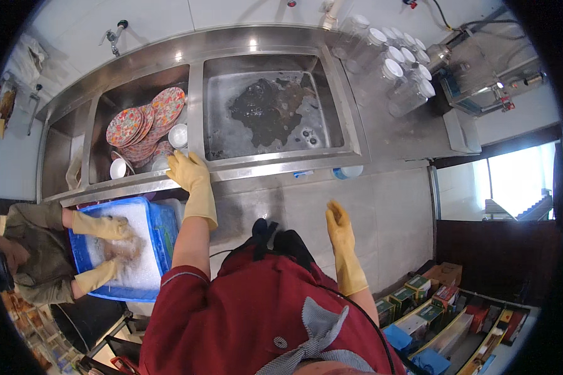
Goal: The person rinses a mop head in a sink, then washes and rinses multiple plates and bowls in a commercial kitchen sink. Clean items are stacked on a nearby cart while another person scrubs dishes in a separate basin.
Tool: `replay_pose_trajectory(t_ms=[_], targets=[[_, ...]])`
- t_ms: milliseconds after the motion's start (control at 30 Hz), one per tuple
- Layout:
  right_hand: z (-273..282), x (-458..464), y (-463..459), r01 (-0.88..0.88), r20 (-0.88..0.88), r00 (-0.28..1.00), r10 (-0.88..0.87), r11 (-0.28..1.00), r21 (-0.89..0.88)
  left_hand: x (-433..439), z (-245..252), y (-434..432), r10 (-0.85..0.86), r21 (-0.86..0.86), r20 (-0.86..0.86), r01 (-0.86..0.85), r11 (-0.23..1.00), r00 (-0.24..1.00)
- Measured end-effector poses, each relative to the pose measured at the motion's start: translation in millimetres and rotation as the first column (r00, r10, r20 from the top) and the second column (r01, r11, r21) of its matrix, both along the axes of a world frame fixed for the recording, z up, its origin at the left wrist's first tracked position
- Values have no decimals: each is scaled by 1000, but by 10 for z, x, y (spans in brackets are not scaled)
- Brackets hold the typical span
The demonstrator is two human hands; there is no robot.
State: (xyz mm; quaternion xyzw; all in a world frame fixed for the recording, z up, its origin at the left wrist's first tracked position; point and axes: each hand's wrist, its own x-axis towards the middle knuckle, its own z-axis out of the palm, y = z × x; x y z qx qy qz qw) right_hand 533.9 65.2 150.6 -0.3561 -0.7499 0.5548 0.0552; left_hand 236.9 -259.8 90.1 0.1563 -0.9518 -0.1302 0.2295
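Note:
My left hand [190, 174], in a yellow rubber glove, lies over the front rim of the stainless steel sink [244, 168]. Its fingertips reach into the left basin beside a small bowl [160, 164]; whether they grip anything is hidden. Orange floral plates [124, 126] lie stacked and overlapping in that basin, with a white bowl [178, 136] at their right and another white bowl [118, 168] at the front left. Shallow water with dark residue [267, 112] covers part of the right basin's floor. My right hand [340, 225], gloved too, hangs above the floor with nothing in it.
At left, a co-worker's gloved hands [108, 228] are in a blue tub [162, 229] of suds. Clear jars with white lids [393, 68] stand on the right counter. A faucet [115, 37] is on the wall. Boxes [417, 287] fill shelving at lower right.

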Motion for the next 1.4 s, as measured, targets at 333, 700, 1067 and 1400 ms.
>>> replay_pose_trajectory(t_ms=[333,700,1067,1400], targets=[[-883,-3064,923,-379,154,925,347,824,421,-60,124,165,-51,-73,184,65,995,982],[-2283,-4786,612,-24,192,972,133,874,-486,-152,129,176,3,-28,333,7,1000,943],[-3016,-5100,535,-635,707,622,338,745,203,-256,192,256,87,-50,350,-74,996,933],[-2959,-5798,338,-927,743,76,665,-227,297,-108,136,148,86,161,398,-162,974,914]])
